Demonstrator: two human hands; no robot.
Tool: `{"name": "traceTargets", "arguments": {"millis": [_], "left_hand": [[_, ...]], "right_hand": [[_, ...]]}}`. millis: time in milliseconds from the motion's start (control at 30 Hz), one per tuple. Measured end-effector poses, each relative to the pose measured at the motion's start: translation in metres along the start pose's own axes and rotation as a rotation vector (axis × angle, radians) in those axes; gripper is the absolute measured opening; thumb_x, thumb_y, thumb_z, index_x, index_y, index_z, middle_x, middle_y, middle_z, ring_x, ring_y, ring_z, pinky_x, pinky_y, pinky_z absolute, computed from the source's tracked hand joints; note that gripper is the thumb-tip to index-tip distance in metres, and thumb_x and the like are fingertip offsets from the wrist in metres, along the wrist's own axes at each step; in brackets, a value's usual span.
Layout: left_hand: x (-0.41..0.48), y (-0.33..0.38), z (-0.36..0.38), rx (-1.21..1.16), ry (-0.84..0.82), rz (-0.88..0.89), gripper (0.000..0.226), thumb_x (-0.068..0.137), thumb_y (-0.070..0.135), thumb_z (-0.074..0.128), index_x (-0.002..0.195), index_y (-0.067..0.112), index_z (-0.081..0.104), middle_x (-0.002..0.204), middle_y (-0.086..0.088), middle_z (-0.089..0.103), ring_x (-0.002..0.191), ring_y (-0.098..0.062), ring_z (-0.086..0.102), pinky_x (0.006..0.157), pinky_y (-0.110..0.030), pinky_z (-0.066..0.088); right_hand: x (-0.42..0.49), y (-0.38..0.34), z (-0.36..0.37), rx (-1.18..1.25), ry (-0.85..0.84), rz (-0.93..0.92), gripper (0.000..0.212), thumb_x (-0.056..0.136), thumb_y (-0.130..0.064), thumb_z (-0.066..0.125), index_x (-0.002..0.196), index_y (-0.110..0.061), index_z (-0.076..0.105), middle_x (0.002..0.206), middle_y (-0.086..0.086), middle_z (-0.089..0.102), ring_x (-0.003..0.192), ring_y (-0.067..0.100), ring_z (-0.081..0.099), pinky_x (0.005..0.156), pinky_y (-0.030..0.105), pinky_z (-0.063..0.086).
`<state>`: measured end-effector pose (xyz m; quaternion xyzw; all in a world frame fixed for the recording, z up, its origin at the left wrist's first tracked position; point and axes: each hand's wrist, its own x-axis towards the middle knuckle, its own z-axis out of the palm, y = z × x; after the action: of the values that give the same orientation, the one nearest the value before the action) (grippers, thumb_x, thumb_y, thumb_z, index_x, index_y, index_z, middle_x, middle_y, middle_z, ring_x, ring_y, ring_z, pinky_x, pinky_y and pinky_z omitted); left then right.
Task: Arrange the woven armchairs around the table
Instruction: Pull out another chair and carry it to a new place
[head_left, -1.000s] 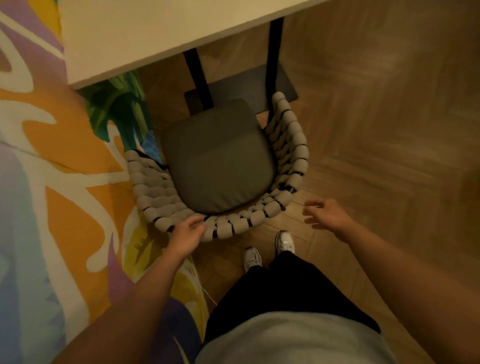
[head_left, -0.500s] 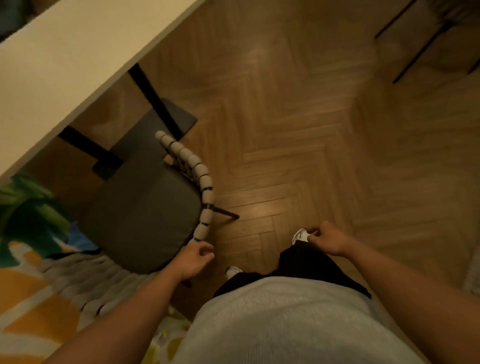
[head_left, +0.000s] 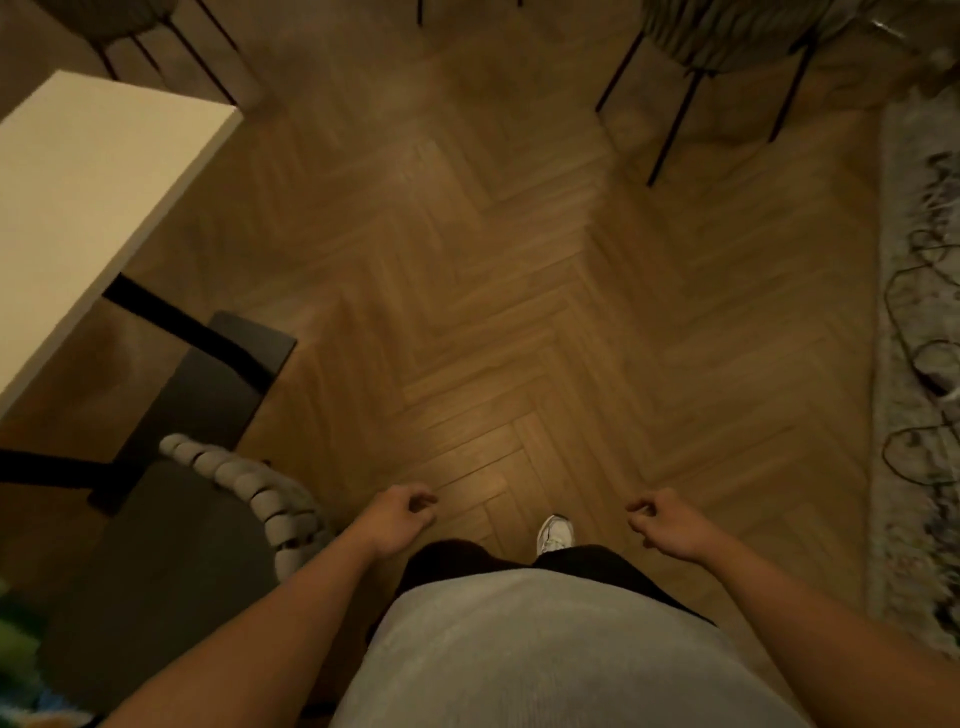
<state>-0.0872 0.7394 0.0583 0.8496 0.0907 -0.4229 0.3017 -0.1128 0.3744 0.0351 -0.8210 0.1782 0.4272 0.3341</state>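
Downward head view over a herringbone wood floor (head_left: 493, 312). Left hand (head_left: 397, 519) and right hand (head_left: 667, 522) held out low in front of the body, fingers loosely curled inward with thumbs near the fingertips, gripping nothing and touching nothing. Nearest woven armchair (head_left: 260, 499) at lower left, close beside the left forearm but apart from the left hand: thick pale rope weave along its curved arm, dark seat cushion (head_left: 156, 582) inside, seat turned toward the table (head_left: 93, 208). Table at left with a pale top, black legs (head_left: 171, 322) and a dark flat base plate (head_left: 208, 395) just beyond the armchair's front. Second woven armchair (head_left: 727, 36) at upper right, on thin black legs, cut off by the top edge, blurred, well apart from the table. Third chair (head_left: 114, 21) at top left beyond the table's far corner, only its underside and thin legs in view, weave not discernible. Pale patterned rug (head_left: 898, 467) along the right edge, with loops of dark cable (head_left: 914, 270) lying on it. Corner of a bright multicoloured rug (head_left: 15, 665) at far lower left. White shoe (head_left: 555, 535) on the floor between the two hands, below it dark trousers (head_left: 447, 561) and a grey top (head_left: 545, 649).
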Motion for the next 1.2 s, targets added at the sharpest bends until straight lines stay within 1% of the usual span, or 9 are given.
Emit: {"name": "traceTargets", "arguments": {"millis": [133,267,433,600,700,767,900,1067,1200], "left_hand": [[0.043,0.048,-0.021,-0.144,0.026,0.018,0.025,0.102,0.024,0.056,0.127,0.024,0.063,0.117,0.001,0.065,0.108,-0.018,0.065,0.083,-0.027,0.050],[0.086,0.072,-0.044,-0.074,-0.066,0.000,0.030,0.103,0.025,0.054,0.133,0.022,0.059,0.125,-0.001,0.063,0.105,-0.015,0.064,0.086,-0.027,0.051],[0.165,0.096,-0.099,-0.009,-0.125,-0.051,0.034,0.104,0.019,0.052,0.136,0.011,0.057,0.124,-0.009,0.064,0.108,-0.026,0.066,0.090,-0.033,0.054],[0.243,0.135,-0.174,0.069,-0.152,-0.024,0.034,0.102,0.021,0.054,0.134,0.010,0.060,0.121,-0.010,0.067,0.098,-0.021,0.065,0.095,-0.037,0.053],[0.280,0.166,-0.221,0.112,-0.159,0.023,0.035,0.103,0.021,0.054,0.135,0.009,0.059,0.127,-0.011,0.064,0.107,-0.022,0.064,0.098,-0.034,0.052],[0.303,0.189,-0.254,0.142,-0.155,0.046,0.035,0.103,0.021,0.054,0.135,0.009,0.059,0.128,-0.011,0.064,0.106,-0.021,0.063,0.094,-0.029,0.050],[0.346,0.229,-0.302,0.144,-0.109,0.046,0.032,0.103,0.019,0.055,0.132,0.007,0.061,0.116,-0.009,0.067,0.096,-0.022,0.066,0.086,-0.029,0.051],[0.406,0.277,-0.338,0.139,-0.119,-0.001,0.032,0.102,0.019,0.055,0.131,0.008,0.061,0.108,-0.007,0.065,0.095,-0.022,0.066,0.079,-0.025,0.049],[0.451,0.329,-0.363,0.126,-0.116,-0.028,0.032,0.103,0.018,0.054,0.133,0.007,0.059,0.118,-0.012,0.065,0.098,-0.023,0.065,0.083,-0.025,0.050]], "right_hand": [[0.020,-0.008,-0.032,0.000,-0.003,0.018,0.034,0.099,-0.012,0.054,0.130,-0.002,0.060,0.085,0.008,0.063,0.074,0.017,0.059,0.054,0.019,0.042],[0.051,-0.028,-0.067,0.027,-0.005,0.028,0.030,0.100,-0.014,0.054,0.127,-0.003,0.062,0.084,0.006,0.062,0.071,0.016,0.060,0.060,0.023,0.044],[0.108,-0.058,-0.122,0.031,0.044,0.075,0.029,0.100,-0.017,0.055,0.124,-0.005,0.063,0.082,0.004,0.064,0.068,0.013,0.059,0.058,0.018,0.043],[0.163,-0.101,-0.186,0.086,0.097,0.134,0.032,0.098,-0.017,0.056,0.125,-0.002,0.063,0.082,0.000,0.063,0.074,0.016,0.060,0.078,0.031,0.050],[0.186,-0.141,-0.224,0.141,0.126,0.119,0.029,0.100,-0.016,0.053,0.125,-0.004,0.061,0.088,0.005,0.065,0.080,0.018,0.062,0.074,0.028,0.050],[0.205,-0.163,-0.248,0.191,0.144,0.095,0.030,0.100,-0.015,0.054,0.126,-0.002,0.061,0.084,0.002,0.066,0.081,0.018,0.064,0.074,0.028,0.053],[0.244,-0.201,-0.296,0.203,0.184,0.059,0.030,0.099,-0.016,0.055,0.126,-0.005,0.062,0.086,-0.002,0.066,0.077,0.011,0.063,0.065,0.021,0.047],[0.313,-0.224,-0.365,0.180,0.187,0.076,0.032,0.100,-0.017,0.054,0.128,-0.004,0.062,0.111,0.009,0.067,0.099,0.024,0.065,0.081,0.028,0.050],[0.364,-0.244,-0.431,0.156,0.157,0.043,0.030,0.101,-0.016,0.053,0.127,-0.004,0.063,0.098,0.001,0.064,0.084,0.016,0.061,0.064,0.017,0.043]]}}
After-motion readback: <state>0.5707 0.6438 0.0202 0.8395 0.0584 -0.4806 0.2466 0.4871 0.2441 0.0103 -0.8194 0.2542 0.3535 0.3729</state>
